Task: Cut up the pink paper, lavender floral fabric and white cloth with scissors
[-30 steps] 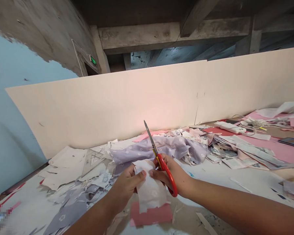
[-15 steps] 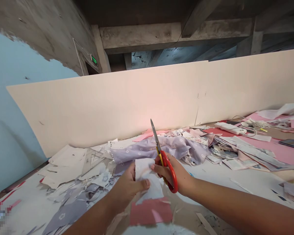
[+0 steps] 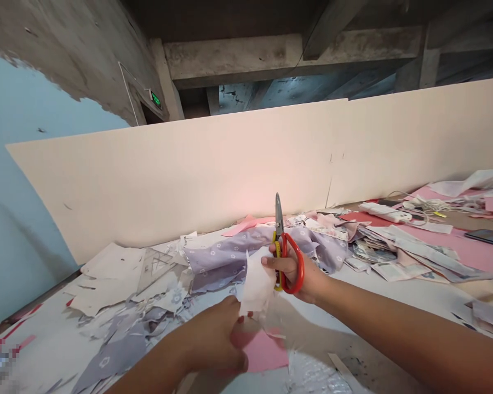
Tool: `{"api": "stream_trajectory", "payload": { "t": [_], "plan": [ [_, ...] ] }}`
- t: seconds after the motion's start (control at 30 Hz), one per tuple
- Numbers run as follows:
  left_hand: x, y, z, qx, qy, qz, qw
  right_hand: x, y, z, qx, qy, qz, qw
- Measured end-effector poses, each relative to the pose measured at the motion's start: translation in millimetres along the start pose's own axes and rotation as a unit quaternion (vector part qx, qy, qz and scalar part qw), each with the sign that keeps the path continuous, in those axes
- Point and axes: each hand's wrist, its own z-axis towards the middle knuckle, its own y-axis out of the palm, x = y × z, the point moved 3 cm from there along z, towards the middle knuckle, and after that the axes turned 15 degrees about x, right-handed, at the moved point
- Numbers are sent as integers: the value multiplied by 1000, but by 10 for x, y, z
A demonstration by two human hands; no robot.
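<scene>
My right hand (image 3: 306,273) has the red and yellow-handled scissors (image 3: 293,265) looped on it, blades pointing up. The same hand pinches the upper edge of a small white piece of cloth or paper (image 3: 257,282). My left hand (image 3: 217,339) is lower down, its thumb apart from its fingers. Some of its fingertips show at the bottom edge of the white piece; the others are hidden. Beneath lies a pink piece (image 3: 267,350), partly covered by my left hand. Behind both hands spreads a crumpled lilac flowered fabric (image 3: 225,254).
Scraps (image 3: 119,339) and a clear set square (image 3: 154,265) lie to the left. Stacked cut pieces (image 3: 378,249), a white power strip (image 3: 386,212) and a dark phone (image 3: 488,237) are at the right. A pale upright board (image 3: 230,175) closes off the back.
My right hand has lifted the white piece slightly, and the scissors have turned more upright. My left hand has moved down, its thumb coming off the front of the white piece.
</scene>
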Motion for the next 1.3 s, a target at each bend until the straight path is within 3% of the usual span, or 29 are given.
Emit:
{"api": "stream_trajectory", "payload": {
  "t": [0.1,0.2,0.27,0.33,0.37,0.43,0.5,0.53,0.67,0.8,0.9,1.07,1.17,1.3],
  "plan": [
    [30,67,-47,-25,-28,151,988,-71,-15,21,-3,-28,-11,1000],
    [99,7,-61,-39,-51,261,963,-130,-33,23,-2,-76,-58,995],
    [146,-42,-59,-104,-55,220,968,-153,-50,19,11,-100,-108,989],
    [205,-63,-42,-166,-56,59,983,-161,-55,1,16,-121,-150,981],
    [241,-69,-17,-162,-51,-49,984,-157,-50,-14,17,-131,-164,978],
    [283,-83,59,-57,-31,-244,968,-133,-26,-61,14,-149,-182,972],
    [260,-42,112,60,-27,-339,939,-79,8,-118,10,-151,-191,970],
    [236,14,124,79,-37,-353,932,-42,25,-147,9,-146,-192,970],
    [138,239,126,63,-95,-367,923,95,80,-247,-13,-146,-173,974],
    [102,291,97,126,-126,-325,929,139,110,-327,-47,-190,-149,969],
    [125,309,70,161,-115,-292,936,105,119,-364,-30,-206,-167,964],
    [99,346,58,158,-53,-294,941,18,99,-349,50,-259,-205,942],
    [58,306,68,171,-45,-335,925,55,87,-310,51,-246,-220,943],
    [94,257,83,122,-58,-388,912,126,85,-301,36,-221,-223,949]
  ]
}}
